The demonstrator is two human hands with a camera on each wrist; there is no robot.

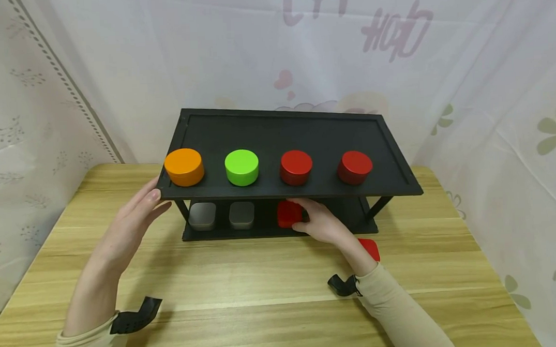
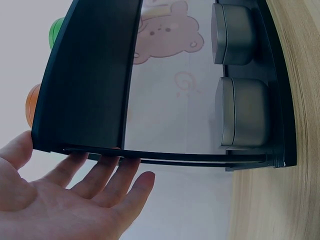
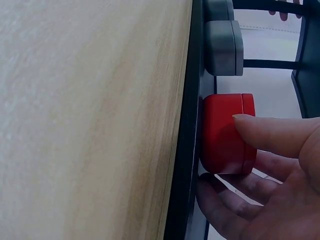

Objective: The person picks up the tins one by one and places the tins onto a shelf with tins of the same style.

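Observation:
A black two-tier shelf [image 1: 276, 129] stands on the table. My left hand [image 1: 132, 221] holds the left end of its top board, thumb at the edge and fingers lower down, as the left wrist view also shows. On the lower board, my right hand [image 1: 322, 222] grips a square red tin [image 3: 225, 134], thumb on its front and fingers around its side. Left of that tin sit two square grey tins, one nearer the middle [image 1: 241, 215] and one at the end [image 1: 203, 216]. Another red tin [image 1: 370, 249] lies on the table, partly hidden by my right forearm.
Along the top board's front stand round tins: orange [image 1: 184, 168], green [image 1: 242, 168], red [image 1: 296, 167] and another red [image 1: 354, 167]. The wooden table [image 1: 228, 320] extends in front of the shelf. A printed white curtain [image 1: 235, 56] hangs behind.

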